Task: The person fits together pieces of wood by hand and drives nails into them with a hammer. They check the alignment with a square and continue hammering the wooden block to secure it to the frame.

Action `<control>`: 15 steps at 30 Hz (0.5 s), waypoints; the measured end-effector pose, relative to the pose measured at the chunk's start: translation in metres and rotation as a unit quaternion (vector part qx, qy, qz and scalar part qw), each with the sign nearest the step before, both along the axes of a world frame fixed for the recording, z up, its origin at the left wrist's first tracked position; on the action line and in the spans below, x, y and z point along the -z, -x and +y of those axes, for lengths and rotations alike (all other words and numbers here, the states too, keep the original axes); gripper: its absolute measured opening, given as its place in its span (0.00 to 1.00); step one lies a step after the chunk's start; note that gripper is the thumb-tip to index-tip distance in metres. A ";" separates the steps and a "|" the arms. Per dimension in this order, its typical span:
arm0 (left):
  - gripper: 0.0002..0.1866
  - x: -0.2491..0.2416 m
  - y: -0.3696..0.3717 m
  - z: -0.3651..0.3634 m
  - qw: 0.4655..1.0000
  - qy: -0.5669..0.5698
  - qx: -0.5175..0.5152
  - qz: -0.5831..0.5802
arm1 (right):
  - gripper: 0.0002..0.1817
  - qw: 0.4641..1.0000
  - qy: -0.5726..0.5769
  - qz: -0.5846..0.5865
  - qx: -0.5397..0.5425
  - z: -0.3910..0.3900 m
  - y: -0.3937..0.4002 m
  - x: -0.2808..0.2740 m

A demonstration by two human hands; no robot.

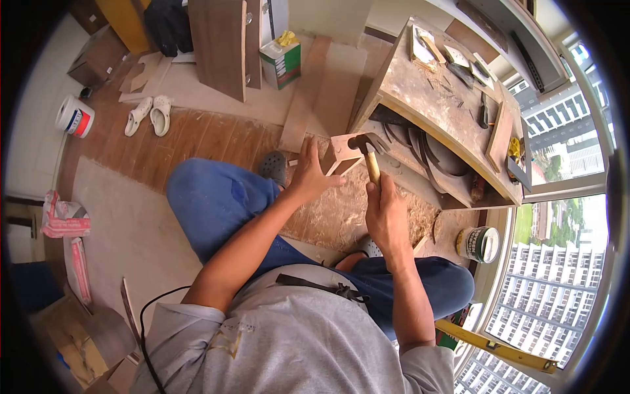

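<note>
My right hand (387, 209) grips the light wooden handle of a claw hammer (373, 164), its dark head level with the top of a small wooden box-like piece (340, 147). In this view the hammer head overlaps the piece's right end. My left hand (311, 174) holds that wooden piece from the left, fingers along its far side and thumb at the near edge. The piece has an open, hollow side facing me. Below both hands lies a floor strewn with sawdust and wood shavings (328, 213).
A dusty wooden workbench (420, 85) stands ahead to the right, with tools on top and curved pieces inside. A paint can (478, 244) and yellow spirit level (499, 345) are near the window. White clogs (159, 116), a bucket (75, 117) and a green-white box (281, 64) lie left and ahead.
</note>
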State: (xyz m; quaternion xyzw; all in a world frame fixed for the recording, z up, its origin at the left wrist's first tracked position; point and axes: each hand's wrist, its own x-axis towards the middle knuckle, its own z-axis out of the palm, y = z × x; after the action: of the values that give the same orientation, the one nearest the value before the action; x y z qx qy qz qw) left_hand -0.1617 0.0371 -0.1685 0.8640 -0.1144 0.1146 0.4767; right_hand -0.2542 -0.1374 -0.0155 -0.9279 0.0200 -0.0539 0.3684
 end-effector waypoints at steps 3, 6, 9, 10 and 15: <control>0.50 0.014 -0.030 -0.013 0.998 0.027 0.025 0.049 | 0.11 1.000 0.006 -0.025 -0.009 0.007 -0.007 -0.019; 0.39 0.020 -0.050 -0.018 0.970 0.157 0.152 0.105 | 0.14 0.996 -0.018 -0.087 0.000 0.017 -0.007 -0.049; 0.33 0.033 -0.048 -0.022 0.991 0.076 0.063 0.088 | 0.15 0.993 -0.010 -0.118 0.020 0.018 -0.010 -0.041; 0.32 0.032 -0.045 -0.021 0.990 0.079 0.062 0.102 | 0.15 0.994 0.014 -0.107 0.026 0.017 -0.010 -0.030; 0.30 0.024 -0.041 -0.024 0.984 0.103 0.095 0.113 | 0.16 0.990 0.120 0.028 -0.073 0.006 -0.023 0.008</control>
State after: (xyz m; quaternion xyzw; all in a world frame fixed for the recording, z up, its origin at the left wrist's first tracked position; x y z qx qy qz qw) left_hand -0.1206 0.0136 -0.1923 0.8030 -0.1293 -0.0181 0.5815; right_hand -0.2313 -0.1313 -0.0238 -0.9654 -0.0440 -0.0032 0.2569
